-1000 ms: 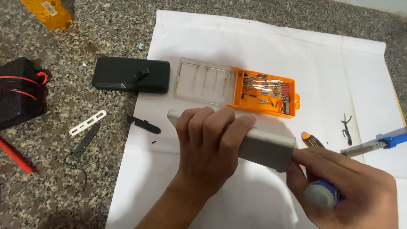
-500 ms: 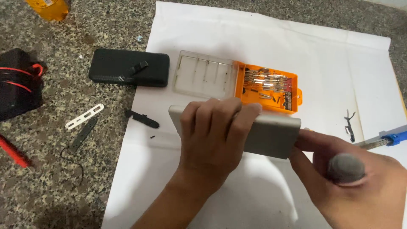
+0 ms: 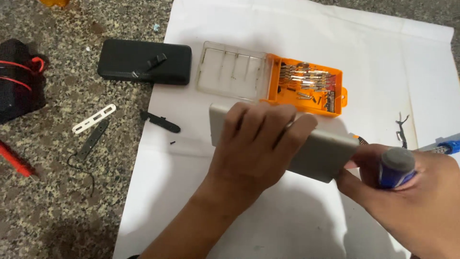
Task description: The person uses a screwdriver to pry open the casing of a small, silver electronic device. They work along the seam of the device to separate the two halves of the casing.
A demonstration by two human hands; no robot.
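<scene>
My left hand (image 3: pixel 256 144) lies over a flat grey rectangular device (image 3: pixel 321 153), fingers wrapped across its top, pressing it against the white paper sheet (image 3: pixel 268 52). My right hand (image 3: pixel 407 196) grips a blue-handled screwdriver (image 3: pixel 396 168) with a grey end cap, held against the device's right end; its tip is hidden behind the device and my fingers. Just beyond the device sits an open orange bit case (image 3: pixel 311 86) with a clear lid (image 3: pixel 235 69).
A black flat device (image 3: pixel 143 61) lies on the stone counter, partly on the paper. A black strip (image 3: pixel 160 122), a white strip (image 3: pixel 93 118), a dark strip with wire (image 3: pixel 91 141), a black-and-red bundle (image 3: pixel 19 79), a second blue tool (image 3: pixel 448 146) and black tweezers (image 3: pixel 401 129) lie around.
The view shifted slightly. My right hand turned the screwdriver upright so its grey cap faces the camera and stayed at the device's right end. My left hand kept its hold.
</scene>
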